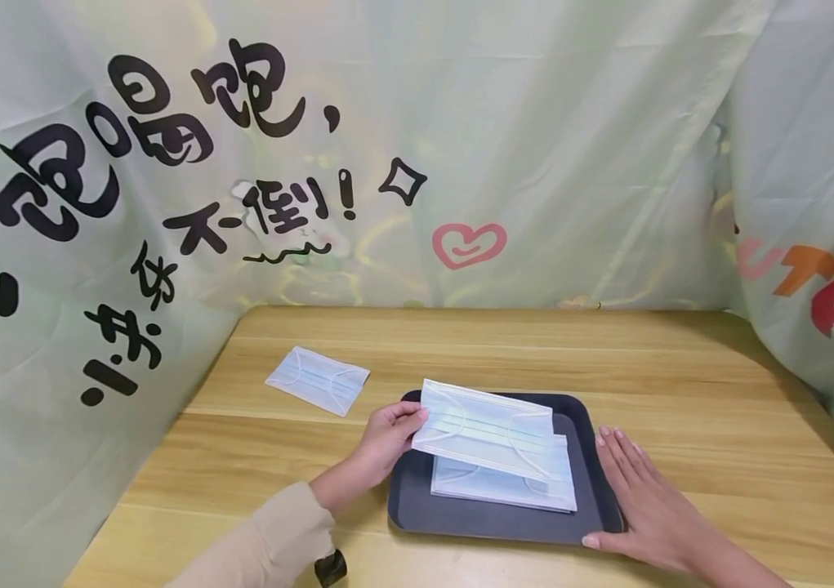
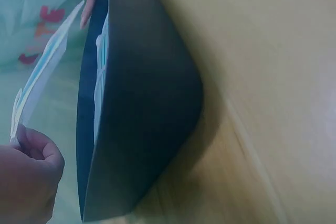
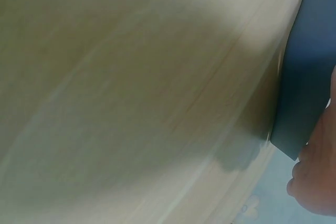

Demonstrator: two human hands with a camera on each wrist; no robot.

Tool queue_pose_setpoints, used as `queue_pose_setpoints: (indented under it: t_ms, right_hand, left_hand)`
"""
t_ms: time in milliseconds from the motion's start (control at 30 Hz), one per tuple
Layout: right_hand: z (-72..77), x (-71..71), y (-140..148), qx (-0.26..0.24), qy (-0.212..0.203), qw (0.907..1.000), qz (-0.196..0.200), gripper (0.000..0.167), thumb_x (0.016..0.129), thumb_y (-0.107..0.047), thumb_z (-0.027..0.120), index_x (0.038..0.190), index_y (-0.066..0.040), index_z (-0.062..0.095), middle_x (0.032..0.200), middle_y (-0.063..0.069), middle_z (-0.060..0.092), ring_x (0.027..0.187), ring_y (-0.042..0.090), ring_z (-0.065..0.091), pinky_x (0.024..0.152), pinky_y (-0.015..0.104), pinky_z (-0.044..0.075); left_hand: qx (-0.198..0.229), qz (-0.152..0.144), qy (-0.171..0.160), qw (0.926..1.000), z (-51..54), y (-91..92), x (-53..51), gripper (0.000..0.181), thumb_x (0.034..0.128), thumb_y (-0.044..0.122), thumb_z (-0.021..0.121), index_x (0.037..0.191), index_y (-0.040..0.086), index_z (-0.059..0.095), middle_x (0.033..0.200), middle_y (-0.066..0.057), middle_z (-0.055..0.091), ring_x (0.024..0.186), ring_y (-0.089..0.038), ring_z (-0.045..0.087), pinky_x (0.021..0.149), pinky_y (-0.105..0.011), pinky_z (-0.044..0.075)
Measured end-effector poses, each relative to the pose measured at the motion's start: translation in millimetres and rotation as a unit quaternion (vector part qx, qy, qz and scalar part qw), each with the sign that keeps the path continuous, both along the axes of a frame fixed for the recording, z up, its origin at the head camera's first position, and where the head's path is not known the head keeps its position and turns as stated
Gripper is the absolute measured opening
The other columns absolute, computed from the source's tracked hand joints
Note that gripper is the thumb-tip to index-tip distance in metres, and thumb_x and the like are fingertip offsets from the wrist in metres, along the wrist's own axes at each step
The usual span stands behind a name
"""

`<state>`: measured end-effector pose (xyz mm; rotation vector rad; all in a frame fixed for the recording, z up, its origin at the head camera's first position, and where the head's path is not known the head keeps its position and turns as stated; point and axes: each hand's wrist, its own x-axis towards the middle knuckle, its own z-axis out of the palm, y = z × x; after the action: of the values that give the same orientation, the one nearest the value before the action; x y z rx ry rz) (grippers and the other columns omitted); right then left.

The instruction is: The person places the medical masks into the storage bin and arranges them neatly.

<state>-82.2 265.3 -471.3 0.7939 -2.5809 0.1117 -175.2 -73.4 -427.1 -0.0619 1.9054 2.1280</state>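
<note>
My left hand (image 1: 380, 447) pinches the left edge of a pale blue face mask (image 1: 486, 426), with the thumb on top. The mask is held tilted above a stack of face masks (image 1: 490, 488) and hides the stack's upper part. Both are over a dark tray (image 1: 479, 524) on the wooden table. In the left wrist view, the held mask (image 2: 46, 72) stands apart from the stack, near the tray wall (image 2: 147, 77). My right hand (image 1: 648, 505) rests against the tray's right side, fingers straight and thumb at the near right corner. The right wrist view catches only part of this hand (image 3: 320, 174).
Another single face mask (image 1: 318, 381) lies flat on the wooden table (image 1: 740, 425), behind and left of the tray. A printed cloth (image 1: 571, 163) hangs around the table's back and sides. A black band (image 1: 331, 567) shows below my left sleeve.
</note>
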Motion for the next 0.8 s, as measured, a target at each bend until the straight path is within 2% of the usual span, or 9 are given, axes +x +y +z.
queue_pose_setpoints:
  t_ms: [300,433,633,800]
  right_hand:
    - [-0.1,-0.5,-0.6,0.005,0.002,1.0,-0.003,0.12,0.069,-0.076,0.054,0.147,0.003,0.008,0.157,0.011,-0.006,0.144,0.017,-0.013,0.115,0.021,-0.013]
    - [0.6,0.1,1.0,0.006,-0.005,0.9999,-0.007,0.12,0.069,-0.075,0.056,0.148,0.003,0.007,0.157,0.012,-0.005,0.144,0.017,-0.013,0.114,0.021,-0.014]
    - [1.4,-0.1,3.4,0.002,-0.02,0.9998,-0.004,0.119,0.071,-0.072,0.057,0.148,0.003,0.004,0.157,0.012,-0.006,0.144,0.017,-0.015,0.113,0.021,-0.016]
    - [1.7,0.2,0.4,0.001,-0.019,0.9998,0.003,0.118,0.071,-0.072,0.057,0.147,0.003,0.006,0.157,0.007,-0.012,0.144,0.016,-0.015,0.113,0.02,-0.015]
  left_hand:
    - [-0.02,-0.033,0.011,0.9992,-5.1,19.4,6.7,0.028,0.0901,0.005,0.057,0.108,-0.016,0.056,0.071,0.01,0.059,0.065,-0.001,0.055,0.059,-0.016,0.049]
    - [-0.066,-0.03,0.017,0.9972,-7.7,23.8,10.4,0.026,0.0885,0.006,0.06,0.105,-0.014,0.059,0.072,0.006,0.062,0.064,-0.002,0.054,0.059,-0.018,0.049]
    - [-0.157,-0.025,0.048,0.9862,-7.6,24.8,13.2,0.021,0.0836,0.002,0.064,0.101,-0.01,0.066,0.081,-0.011,0.067,0.064,-0.006,0.056,0.063,-0.029,0.057]
    - [-0.191,-0.029,0.073,0.9785,-7.3,19.6,18.2,0.021,0.0795,-0.004,0.064,0.099,-0.013,0.066,0.077,-0.015,0.066,0.064,-0.008,0.059,0.06,-0.029,0.058]
